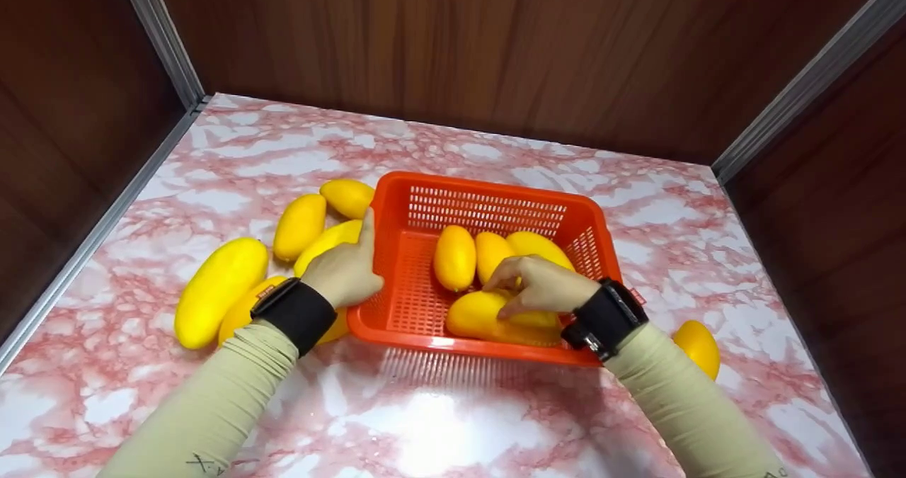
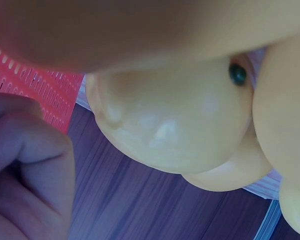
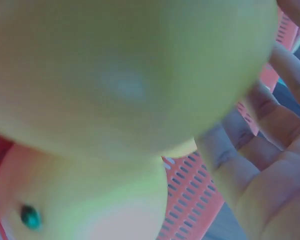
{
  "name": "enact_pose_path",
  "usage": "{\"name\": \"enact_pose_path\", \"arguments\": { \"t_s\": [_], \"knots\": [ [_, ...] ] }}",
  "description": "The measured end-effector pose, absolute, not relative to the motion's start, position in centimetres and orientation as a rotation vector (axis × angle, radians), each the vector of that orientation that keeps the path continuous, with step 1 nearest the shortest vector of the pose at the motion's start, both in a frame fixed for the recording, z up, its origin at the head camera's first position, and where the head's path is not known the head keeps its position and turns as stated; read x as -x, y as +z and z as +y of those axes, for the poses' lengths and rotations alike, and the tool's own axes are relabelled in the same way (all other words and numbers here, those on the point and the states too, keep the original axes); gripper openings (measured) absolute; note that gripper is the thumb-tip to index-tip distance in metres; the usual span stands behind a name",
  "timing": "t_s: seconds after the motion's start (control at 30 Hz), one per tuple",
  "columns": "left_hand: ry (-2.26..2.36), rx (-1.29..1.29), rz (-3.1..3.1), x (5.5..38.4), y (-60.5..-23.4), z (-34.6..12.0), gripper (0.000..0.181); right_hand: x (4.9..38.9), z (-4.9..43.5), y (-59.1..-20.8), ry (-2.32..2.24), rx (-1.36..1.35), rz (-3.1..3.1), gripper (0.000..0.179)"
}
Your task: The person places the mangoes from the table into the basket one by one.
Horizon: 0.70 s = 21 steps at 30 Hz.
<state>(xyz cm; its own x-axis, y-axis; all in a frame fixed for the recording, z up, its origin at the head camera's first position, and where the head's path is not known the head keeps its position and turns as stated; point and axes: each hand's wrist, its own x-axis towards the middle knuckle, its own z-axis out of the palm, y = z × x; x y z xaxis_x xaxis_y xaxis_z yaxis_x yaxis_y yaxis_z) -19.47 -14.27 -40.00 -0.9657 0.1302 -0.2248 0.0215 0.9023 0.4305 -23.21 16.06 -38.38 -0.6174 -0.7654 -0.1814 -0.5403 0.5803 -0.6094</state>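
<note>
My left hand [image 1: 343, 269] holds the left rim of a red-orange plastic basket [image 1: 481, 348], its index finger stretched along the rim and its thumb over the edge. Bent fingers [image 2: 27, 150] show beside the red mesh wall in the left wrist view. Inside the basket, my right hand [image 1: 541, 283] grips a large yellow mango [image 1: 471, 315] lying along the front wall, thumb on the near side and fingers over the top. That mango [image 3: 125, 75] looms large in the right wrist view. Behind it lie more mangoes, one upright-looking mango [image 1: 454, 258] among them.
Several mangoes lie outside the basket on the left, including a long mango [image 1: 223, 290] and a smaller mango [image 1: 299, 226]. Another mango [image 1: 699, 349] rests beside my right forearm. Wood-patterned panels [image 1: 439, 46] enclose the marbled pink-white table [image 1: 269, 127].
</note>
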Motion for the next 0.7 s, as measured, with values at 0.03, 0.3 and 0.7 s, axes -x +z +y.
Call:
{"name": "enact_pose_path", "arguments": {
  "t_s": [0.03,0.3,0.7],
  "knots": [
    [0.63,-0.114,2.817,19.5,-40.0,-14.3,0.101,23.2,16.2,-38.3,-0.705,1.046,2.393,0.034],
    [0.649,-0.094,2.798,19.5,-39.9,-14.1,0.102,23.3,17.1,-37.3,-0.686,1.008,2.377,0.029],
    [0.677,-0.099,2.809,19.3,-40.0,-14.1,0.1,23.0,19.9,-34.1,-0.775,0.906,2.475,0.034]
  ]
}}
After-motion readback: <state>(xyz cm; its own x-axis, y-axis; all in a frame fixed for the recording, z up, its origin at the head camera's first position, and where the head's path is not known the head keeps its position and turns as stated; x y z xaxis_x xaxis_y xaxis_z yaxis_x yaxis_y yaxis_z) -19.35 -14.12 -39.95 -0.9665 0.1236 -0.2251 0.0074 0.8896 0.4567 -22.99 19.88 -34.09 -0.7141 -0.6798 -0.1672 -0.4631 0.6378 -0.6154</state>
